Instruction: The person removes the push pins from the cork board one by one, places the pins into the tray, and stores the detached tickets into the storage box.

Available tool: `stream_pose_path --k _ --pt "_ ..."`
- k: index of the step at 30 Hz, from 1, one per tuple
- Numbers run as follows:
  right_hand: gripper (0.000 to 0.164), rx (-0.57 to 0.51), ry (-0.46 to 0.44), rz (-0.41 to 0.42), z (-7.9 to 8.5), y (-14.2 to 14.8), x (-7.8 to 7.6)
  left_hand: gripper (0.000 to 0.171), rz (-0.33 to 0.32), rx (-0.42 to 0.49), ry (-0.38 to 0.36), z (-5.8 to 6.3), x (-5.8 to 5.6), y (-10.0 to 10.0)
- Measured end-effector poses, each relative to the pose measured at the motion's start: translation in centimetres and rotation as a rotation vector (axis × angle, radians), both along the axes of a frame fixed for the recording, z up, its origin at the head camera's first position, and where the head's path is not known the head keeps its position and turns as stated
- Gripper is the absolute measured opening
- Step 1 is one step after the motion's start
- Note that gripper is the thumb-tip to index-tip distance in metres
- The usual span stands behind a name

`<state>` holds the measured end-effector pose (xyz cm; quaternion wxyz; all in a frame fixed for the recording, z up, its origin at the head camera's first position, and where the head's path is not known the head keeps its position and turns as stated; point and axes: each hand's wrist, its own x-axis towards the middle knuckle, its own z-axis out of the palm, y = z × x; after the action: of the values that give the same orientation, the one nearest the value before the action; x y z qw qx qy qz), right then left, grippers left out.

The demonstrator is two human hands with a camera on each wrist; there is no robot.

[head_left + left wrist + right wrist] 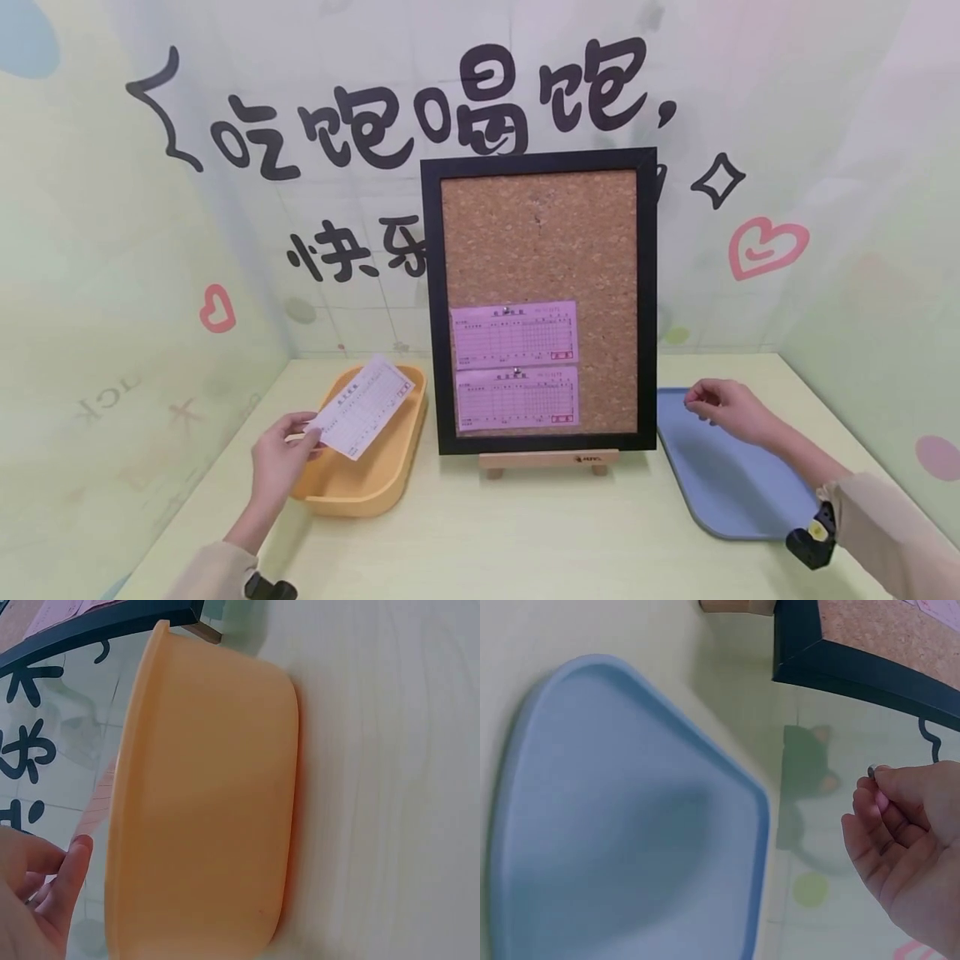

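My left hand (pixel 281 458) pinches one corner of a printed receipt slip (pixel 367 407), tilted above the yellow-orange bin (pixel 386 500). In the left wrist view the bin's side hides most of the slip. Over the blue tray (pixel 738 487), my right hand (pixel 727 408) pinches a small silver pushpin (pixel 872 771) between thumb and index finger, the other fingers loosely curled. Between the hands stands a black-framed corkboard (pixel 540 250). Two pink receipt slips, an upper one (pixel 516 335) and a lower one (pixel 517 400), are pinned on its lower left part, each by a silver pin at its top edge.
A small wooden easel (pixel 547 458) props the corkboard on the pale table (pixel 525 533). Behind it rises a wall (pixel 360 50) with large black lettering and a pink heart. Side walls close in the table at left and right.
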<state>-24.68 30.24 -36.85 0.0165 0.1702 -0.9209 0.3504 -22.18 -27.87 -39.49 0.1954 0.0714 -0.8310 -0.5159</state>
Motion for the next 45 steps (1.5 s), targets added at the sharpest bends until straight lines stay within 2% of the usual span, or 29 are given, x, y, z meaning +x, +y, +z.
stream_pose_path --k 4,12,21,24,30,35,42,45 --pt "0.008 -0.007 -0.025 0.009 -1.0 0.2 0.1 0.027 -0.003 -0.008 -0.019 -0.2 0.0 0.3" --pt "0.008 -0.03 -0.026 0.03 -2.6 0.8 0.4 0.028 0.058 0.014 -0.023 -0.6 -0.2 0.7" --pt "0.006 -0.058 -0.032 0.066 -4.8 1.7 0.5 0.027 0.037 -0.021 -0.05 -1.1 -0.1 1.4" --pt "0.006 -0.047 -0.029 0.068 -5.5 1.9 0.7 0.027 0.009 -0.039 -0.071 -1.2 0.0 1.7" --pt "0.005 -0.036 -0.034 0.059 -6.6 2.0 1.2 0.028 -0.088 -0.099 -0.091 -1.6 0.2 1.7" --pt "0.005 -0.038 -0.012 0.064 -7.1 2.1 1.5 0.028 -0.134 -0.161 -0.093 -1.8 0.5 1.7" --pt "0.006 -0.026 -0.079 0.049 -7.4 2.2 1.9 0.03 -0.188 -0.276 -0.119 -1.6 0.7 1.5" --pt "0.006 -0.025 -0.102 0.052 -7.5 2.2 2.1 0.03 -0.207 -0.315 -0.108 -1.6 0.8 1.5"
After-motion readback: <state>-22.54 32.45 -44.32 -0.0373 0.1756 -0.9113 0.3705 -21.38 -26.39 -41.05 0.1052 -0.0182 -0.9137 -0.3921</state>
